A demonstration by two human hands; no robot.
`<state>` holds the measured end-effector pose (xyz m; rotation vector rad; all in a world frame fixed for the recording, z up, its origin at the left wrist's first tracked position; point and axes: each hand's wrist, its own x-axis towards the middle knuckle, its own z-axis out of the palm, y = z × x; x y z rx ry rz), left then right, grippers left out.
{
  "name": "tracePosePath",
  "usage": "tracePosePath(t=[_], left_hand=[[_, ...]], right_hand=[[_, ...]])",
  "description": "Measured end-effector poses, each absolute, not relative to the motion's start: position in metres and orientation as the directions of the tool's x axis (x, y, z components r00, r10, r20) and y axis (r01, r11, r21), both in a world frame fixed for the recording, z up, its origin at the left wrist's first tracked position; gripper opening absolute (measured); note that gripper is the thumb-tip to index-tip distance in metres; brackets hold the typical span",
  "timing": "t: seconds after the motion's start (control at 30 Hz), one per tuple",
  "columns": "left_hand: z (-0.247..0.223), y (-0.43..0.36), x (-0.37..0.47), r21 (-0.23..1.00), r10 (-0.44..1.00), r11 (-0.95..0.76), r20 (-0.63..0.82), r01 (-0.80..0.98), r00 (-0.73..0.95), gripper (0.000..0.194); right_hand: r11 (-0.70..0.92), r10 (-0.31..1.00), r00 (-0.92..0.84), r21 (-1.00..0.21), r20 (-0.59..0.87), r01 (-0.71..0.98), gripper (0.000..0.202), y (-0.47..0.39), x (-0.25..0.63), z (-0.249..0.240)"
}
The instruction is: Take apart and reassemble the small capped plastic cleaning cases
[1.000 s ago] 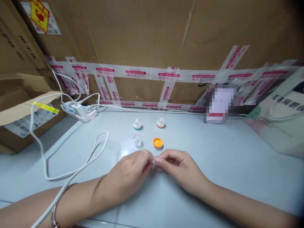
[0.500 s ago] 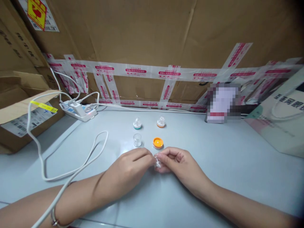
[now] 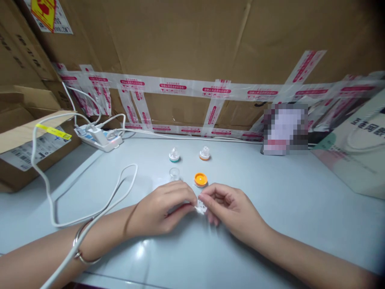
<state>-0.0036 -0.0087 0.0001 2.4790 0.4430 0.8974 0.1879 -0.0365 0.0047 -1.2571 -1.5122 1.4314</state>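
My left hand (image 3: 167, 208) pinches a small white plastic piece (image 3: 201, 206) between thumb and fingertips, low over the table. My right hand (image 3: 230, 206) is closed at the other side of that piece, thumb and forefinger pressed together on its upper edge. The piece's exact kind is too small to tell. Just beyond the hands lies an orange round cap (image 3: 200, 179). A clear cylindrical cup (image 3: 174, 174) stands left of it, its lower part hidden behind my left hand. Farther back are a white-topped part with a teal base (image 3: 174, 154) and one with an orange base (image 3: 205, 153).
A white cable (image 3: 132, 176) loops over the table's left side and across my left forearm. A power strip (image 3: 100, 138) and an open cardboard box (image 3: 36, 144) are at left. Behind stands a large taped carton (image 3: 180, 48); a blurred phone-like object (image 3: 282, 130) and a white bag (image 3: 357, 156) are at right.
My left hand has turned slightly, with its thumb now showing below. The fingers of my right hand have loosened beneath the white piece, leaving more of it visible.
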Motion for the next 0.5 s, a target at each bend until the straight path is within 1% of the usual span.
tracePosePath(t=[0.07, 0.17, 0.27, 0.4, 0.47, 0.5], left_hand=[[0.0008, -0.0101, -0.0034, 0.599, 0.516, -0.781, 0.456, 0.179, 0.725, 0.011], [0.0014, -0.0123, -0.0028, 0.678, 0.590, -0.698, 0.360, 0.232, 0.722, 0.010], [0.0019, -0.0138, -0.0006, 0.756, 0.648, -0.604, 0.281, 0.253, 0.708, 0.008], [0.0054, -0.0150, 0.0028, 0.865, 0.714, -0.441, 0.175, 0.241, 0.678, 0.008], [0.0080, -0.0159, 0.0033, 0.884, 0.714, -0.405, 0.145, 0.234, 0.685, 0.009], [0.0090, -0.0163, 0.0031, 0.880, 0.707, -0.412, 0.145, 0.236, 0.692, 0.008]], right_hand=[[-0.122, 0.934, -0.316, -0.981, -0.165, 0.150, 0.021, -0.0357, 0.1895, 0.0067], [-0.181, 0.905, -0.365, -0.974, -0.219, 0.137, 0.019, -0.0347, 0.1919, 0.0083], [-0.109, 0.921, -0.352, -0.977, -0.168, 0.180, 0.013, -0.0356, 0.1926, 0.0074], [0.046, 0.948, -0.315, -0.958, -0.047, 0.282, 0.008, -0.0379, 0.1922, 0.0058], [0.105, 0.962, -0.272, -0.938, 0.012, 0.331, 0.006, -0.0378, 0.1927, 0.0061], [0.108, 0.969, -0.246, -0.935, 0.023, 0.337, 0.006, -0.0372, 0.1932, 0.0065]])
